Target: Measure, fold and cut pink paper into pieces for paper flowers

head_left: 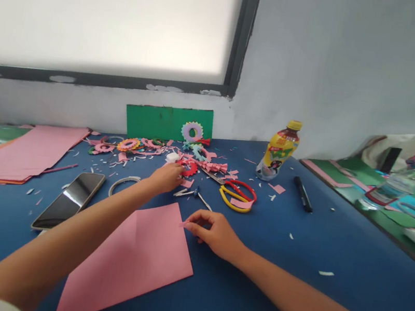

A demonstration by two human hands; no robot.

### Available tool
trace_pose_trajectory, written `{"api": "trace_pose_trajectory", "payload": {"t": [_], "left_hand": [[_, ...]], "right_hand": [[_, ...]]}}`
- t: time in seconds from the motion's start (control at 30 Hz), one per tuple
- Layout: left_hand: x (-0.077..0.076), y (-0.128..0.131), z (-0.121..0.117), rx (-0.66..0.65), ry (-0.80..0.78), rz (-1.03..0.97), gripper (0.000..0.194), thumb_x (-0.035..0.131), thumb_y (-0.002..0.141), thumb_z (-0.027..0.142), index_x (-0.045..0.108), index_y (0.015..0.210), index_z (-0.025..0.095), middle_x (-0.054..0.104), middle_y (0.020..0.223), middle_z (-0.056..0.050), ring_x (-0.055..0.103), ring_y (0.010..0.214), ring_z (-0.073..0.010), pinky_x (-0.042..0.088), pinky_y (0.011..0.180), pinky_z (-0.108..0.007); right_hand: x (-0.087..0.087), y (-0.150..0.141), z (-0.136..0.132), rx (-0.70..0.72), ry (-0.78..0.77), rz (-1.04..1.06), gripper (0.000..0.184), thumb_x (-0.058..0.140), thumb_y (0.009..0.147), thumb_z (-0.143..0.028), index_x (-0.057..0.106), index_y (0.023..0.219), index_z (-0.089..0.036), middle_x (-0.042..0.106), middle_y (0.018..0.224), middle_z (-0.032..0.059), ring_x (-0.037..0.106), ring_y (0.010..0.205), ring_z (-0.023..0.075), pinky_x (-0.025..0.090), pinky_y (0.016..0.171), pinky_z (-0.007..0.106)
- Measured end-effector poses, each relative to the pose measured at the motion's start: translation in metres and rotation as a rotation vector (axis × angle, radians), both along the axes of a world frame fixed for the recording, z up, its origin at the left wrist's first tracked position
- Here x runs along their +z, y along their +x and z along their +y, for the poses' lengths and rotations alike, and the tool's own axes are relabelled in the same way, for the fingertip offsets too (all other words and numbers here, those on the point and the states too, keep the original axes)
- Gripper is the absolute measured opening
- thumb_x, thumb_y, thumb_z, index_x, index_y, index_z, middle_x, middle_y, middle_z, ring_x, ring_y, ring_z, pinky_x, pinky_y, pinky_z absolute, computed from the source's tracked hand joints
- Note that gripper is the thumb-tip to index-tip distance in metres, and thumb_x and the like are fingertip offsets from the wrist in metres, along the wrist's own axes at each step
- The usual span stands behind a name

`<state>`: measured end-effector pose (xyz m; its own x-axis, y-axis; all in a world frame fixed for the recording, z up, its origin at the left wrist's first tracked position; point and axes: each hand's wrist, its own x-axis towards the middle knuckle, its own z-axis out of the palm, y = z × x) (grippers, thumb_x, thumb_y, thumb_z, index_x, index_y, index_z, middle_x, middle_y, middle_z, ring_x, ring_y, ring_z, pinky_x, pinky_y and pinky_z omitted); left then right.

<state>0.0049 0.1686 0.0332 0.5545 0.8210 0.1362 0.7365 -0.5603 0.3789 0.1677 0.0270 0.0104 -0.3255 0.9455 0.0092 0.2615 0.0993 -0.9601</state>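
Right hand (217,234) pinches scrap (183,223), left hand (167,177) grip unclear; littered blue table (339,244) beside wall (317,57)

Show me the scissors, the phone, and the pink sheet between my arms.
Scissors (222,182): head view, where the blades meet the handles.
Phone (69,201): head view, middle of its dark screen.
Pink sheet (136,254): head view, bare surface to the right of the left forearm.
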Motion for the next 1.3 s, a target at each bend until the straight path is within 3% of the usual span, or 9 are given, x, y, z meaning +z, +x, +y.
{"api": "trace_pose_trajectory", "payload": {"t": [0.13,0.27,0.47,0.57,0.7,0.77,0.97,1.13,1.3], "left_hand": [[-0.002,0.011,0.022,-0.069,0.022,0.007,0.024,0.052,0.086,0.03,0.056,0.104,0.015,0.057,0.108,-0.008,0.056,0.094,-0.0192,0.046,0.082,-0.04],[0.013,0.003,0.017,-0.071,0.053,-0.108,0.01,0.058,0.078,0.024,0.064,0.083,0.017,0.063,0.083,-0.005,0.056,0.087,-0.0205,0.041,0.08,-0.032],[0.042,-0.025,-0.026,0.13,0.054,-0.397,0.029,0.04,0.084,0.032,0.064,0.087,0.014,0.057,0.066,-0.001,0.05,0.058,-0.0126,0.037,0.056,-0.023],[0.048,-0.035,-0.058,0.207,-0.019,-0.518,0.034,0.042,0.082,0.039,0.064,0.09,0.013,0.058,0.066,-0.001,0.05,0.056,-0.0112,0.04,0.051,-0.021],[0.044,-0.04,-0.099,0.294,-0.369,-0.804,0.037,0.058,0.072,0.043,0.064,0.093,0.013,0.061,0.073,-0.003,0.053,0.059,-0.0117,0.046,0.052,-0.022],[0.04,-0.04,-0.113,0.315,-0.444,-0.858,0.037,0.061,0.071,0.042,0.065,0.095,0.014,0.06,0.071,-0.002,0.053,0.059,-0.0113,0.048,0.052,-0.023],[0.032,-0.042,-0.122,0.303,-0.481,-0.898,0.037,0.062,0.071,0.042,0.065,0.095,0.014,0.06,0.072,-0.002,0.052,0.06,-0.0115,0.047,0.049,-0.021],[0.031,-0.046,-0.117,0.334,-0.449,-0.915,0.033,0.059,0.074,0.042,0.065,0.09,0.014,0.06,0.066,0.0,0.052,0.056,-0.0104,0.044,0.051,-0.021],[0.032,-0.046,-0.117,0.318,-0.52,-0.938,0.035,0.058,0.074,0.047,0.063,0.085,0.014,0.059,0.056,0.001,0.05,0.049,-0.0101,0.04,0.045,-0.019]], "right_hand": [[0.0,-0.001,0.0,-0.01,-0.008,0.013,0.033,0.06,0.074,-0.047,0.066,0.082,-0.016,0.06,0.069,0.0009,0.051,0.053,0.0083,0.043,0.048,0.02],[0.002,0.001,0.002,-0.013,0.0,0.043,0.031,0.061,0.074,-0.046,0.067,0.081,-0.016,0.06,0.071,0.0009,0.051,0.055,0.0082,0.046,0.049,0.02],[0.014,0.009,0.004,-0.144,0.03,0.258,0.033,0.065,0.071,-0.042,0.06,0.095,-0.02,0.065,0.079,0.002,0.055,0.061,0.0108,0.049,0.05,0.022],[0.022,0.012,0.003,-0.195,0.074,0.329,0.025,0.067,0.069,-0.04,0.062,0.084,-0.02,0.065,0.079,0.0025,0.057,0.064,0.012,0.048,0.048,0.022],[0.028,0.011,0.0,-0.218,0.117,0.398,0.02,0.068,0.069,-0.037,0.061,0.076,-0.02,0.062,0.067,-0.0007,0.057,0.06,0.0111,0.048,0.054,0.024],[0.028,0.009,-0.001,-0.222,0.122,0.406,0.02,0.068,0.069,-0.036,0.06,0.075,-0.02,0.061,0.064,-0.0014,0.056,0.058,0.0107,0.047,0.056,0.025],[0.022,0.011,0.007,-0.301,0.044,0.341,0.028,0.067,0.067,-0.039,0.062,0.086,-0.019,0.063,0.077,0.0014,0.057,0.07,0.0128,0.046,0.064,0.027],[0.018,0.012,0.011,-0.266,0.011,0.318,0.028,0.065,0.068,-0.041,0.062,0.082,-0.018,0.062,0.075,0.0005,0.055,0.068,0.012,0.044,0.066,0.027],[0.017,0.011,0.01,-0.231,-0.035,0.332,0.027,0.066,0.067,-0.04,0.061,0.082,-0.018,0.062,0.077,0.0007,0.054,0.067,0.0116,0.044,0.065,0.027]]}}
